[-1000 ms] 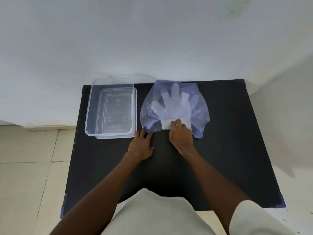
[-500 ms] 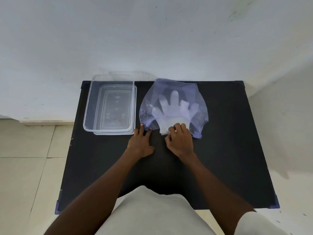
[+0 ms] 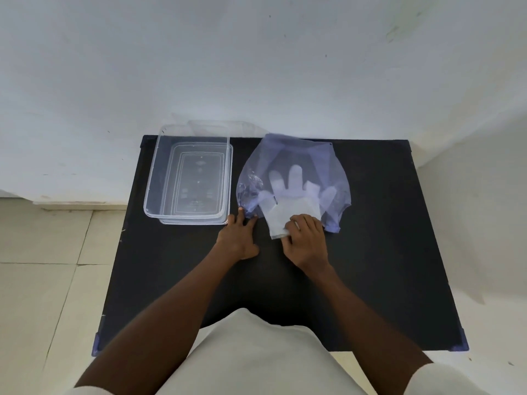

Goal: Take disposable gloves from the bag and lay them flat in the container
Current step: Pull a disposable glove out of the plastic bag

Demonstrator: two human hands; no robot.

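A translucent bluish bag (image 3: 293, 155) lies flat on the black table (image 3: 385, 238), its mouth toward me. Inside it lie clear disposable gloves (image 3: 291, 195), fingers pointing away; their cuffs stick out of the mouth. My right hand (image 3: 305, 242) grips the cuff end of the gloves just outside the bag. My left hand (image 3: 238, 238) rests flat on the table with its fingertips pressing the bag's near left corner. A clear rectangular plastic container (image 3: 189, 178) stands to the left of the bag, with nothing in it.
The table's back edge meets a white wall (image 3: 256, 67). Tiled floor (image 3: 51, 266) lies to the left. My pale clothing (image 3: 251, 354) fills the bottom of the view, against the table's near edge.
My right hand has drawn back toward me with the glove cuffs, so the gloves now stick partly out of the bag's mouth. My left hand stays on the bag's corner.
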